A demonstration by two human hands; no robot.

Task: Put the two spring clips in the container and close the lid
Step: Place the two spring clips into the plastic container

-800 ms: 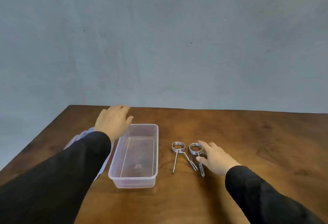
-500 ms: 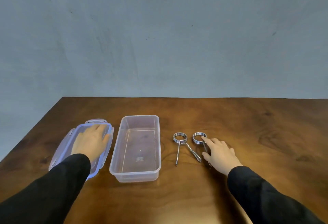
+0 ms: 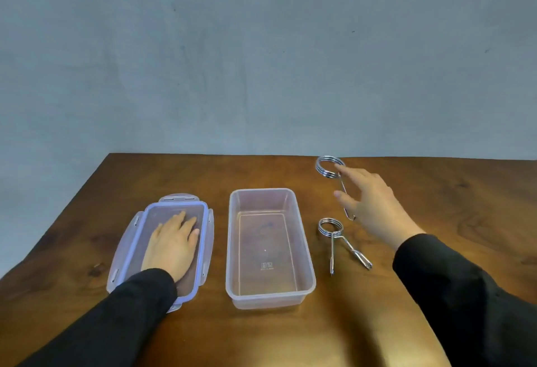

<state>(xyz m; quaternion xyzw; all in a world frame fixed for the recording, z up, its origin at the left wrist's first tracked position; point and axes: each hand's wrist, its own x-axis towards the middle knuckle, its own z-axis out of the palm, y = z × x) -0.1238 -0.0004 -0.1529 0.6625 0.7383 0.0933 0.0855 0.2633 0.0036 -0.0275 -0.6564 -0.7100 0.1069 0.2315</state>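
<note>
- Currently right hand (image 3: pixel 374 206) is pinching one spring clip (image 3: pixel 329 166) by its wire handles, coil raised above the worktop (image 3: pixel 436 192).
- Left hand (image 3: pixel 171 243) is lying flat and open on the lid (image 3: pixel 130 238).
- Second spring clip (image 3: pixel 331 228) is lying just right of the container (image 3: pixel 308 262); advise lowering the held one in lengthwise.
- Chromed steel coils; translucent plastic tub, empty.

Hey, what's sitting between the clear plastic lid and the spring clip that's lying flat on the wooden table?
The open clear plastic container, empty, stands between the lid and the lying spring clip, as the head view shows.
</note>
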